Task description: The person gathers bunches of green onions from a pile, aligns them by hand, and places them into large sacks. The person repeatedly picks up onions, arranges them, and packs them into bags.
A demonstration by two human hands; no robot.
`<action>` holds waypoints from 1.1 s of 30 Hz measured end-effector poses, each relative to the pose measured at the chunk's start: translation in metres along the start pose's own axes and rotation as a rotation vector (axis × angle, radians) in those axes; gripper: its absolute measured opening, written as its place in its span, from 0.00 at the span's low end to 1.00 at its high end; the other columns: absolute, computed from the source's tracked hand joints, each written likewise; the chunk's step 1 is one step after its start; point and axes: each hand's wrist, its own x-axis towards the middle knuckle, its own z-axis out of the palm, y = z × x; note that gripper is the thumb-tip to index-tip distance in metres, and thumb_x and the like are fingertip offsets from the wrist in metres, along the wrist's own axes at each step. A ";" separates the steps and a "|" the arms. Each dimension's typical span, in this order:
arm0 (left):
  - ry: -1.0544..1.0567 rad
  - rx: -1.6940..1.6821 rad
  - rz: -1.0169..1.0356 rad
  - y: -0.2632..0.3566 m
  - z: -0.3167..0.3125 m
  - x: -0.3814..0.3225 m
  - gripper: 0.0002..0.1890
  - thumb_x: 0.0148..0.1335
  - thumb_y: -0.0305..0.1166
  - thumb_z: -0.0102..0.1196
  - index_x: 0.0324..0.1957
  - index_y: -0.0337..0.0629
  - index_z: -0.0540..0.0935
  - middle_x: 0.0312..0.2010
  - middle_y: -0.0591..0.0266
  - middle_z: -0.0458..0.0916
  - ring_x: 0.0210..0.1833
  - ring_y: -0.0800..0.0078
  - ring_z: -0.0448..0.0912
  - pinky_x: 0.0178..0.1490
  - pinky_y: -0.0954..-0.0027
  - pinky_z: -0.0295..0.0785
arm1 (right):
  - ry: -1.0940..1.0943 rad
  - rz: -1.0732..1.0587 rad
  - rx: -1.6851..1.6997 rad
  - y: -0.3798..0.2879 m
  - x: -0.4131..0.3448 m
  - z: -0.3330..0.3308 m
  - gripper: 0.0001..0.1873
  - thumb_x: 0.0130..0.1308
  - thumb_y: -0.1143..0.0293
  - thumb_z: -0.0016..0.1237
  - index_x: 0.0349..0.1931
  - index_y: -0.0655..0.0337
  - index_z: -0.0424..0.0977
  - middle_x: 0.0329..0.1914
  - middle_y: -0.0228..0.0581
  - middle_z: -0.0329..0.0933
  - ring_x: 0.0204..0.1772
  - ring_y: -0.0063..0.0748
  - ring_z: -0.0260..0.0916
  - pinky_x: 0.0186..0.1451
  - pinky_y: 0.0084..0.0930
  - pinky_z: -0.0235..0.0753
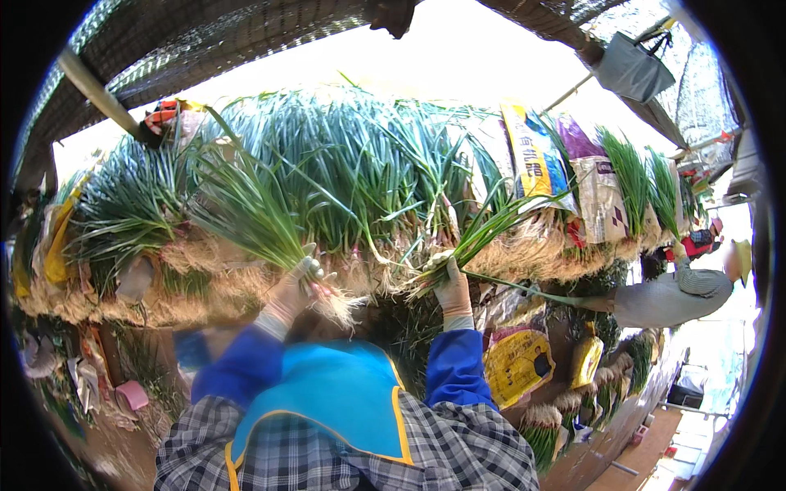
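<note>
Gloved, my left hand grips a bunch of green onions near its base. The leaves fan up to the left, while pale hairy roots stick out below the fingers. My right hand, also gloved, is closed around a smaller handful of green onion leaves. Cut-looking or ragged stem ends show on that handful's left side. Just beyond both hands lies a long heap of green onions, roots toward me, tops away. A few loose stalks rest on its near edge between my hands.
Printed sacks lie over the heap at right. A co-worker in a grey top stands there. Several tied onion bundles and a yellow printed sack are on the ground. A pink object lies left; a grey bag hangs overhead.
</note>
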 end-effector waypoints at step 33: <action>0.324 0.396 -0.265 -0.047 -0.007 0.078 0.08 0.61 0.34 0.57 0.38 0.42 0.79 0.26 0.60 0.80 0.18 0.65 0.76 0.24 0.62 0.75 | 0.103 0.233 -0.532 0.048 0.010 0.031 0.15 0.64 0.64 0.51 0.48 0.61 0.77 0.32 0.26 0.75 0.28 0.14 0.65 0.29 0.13 0.65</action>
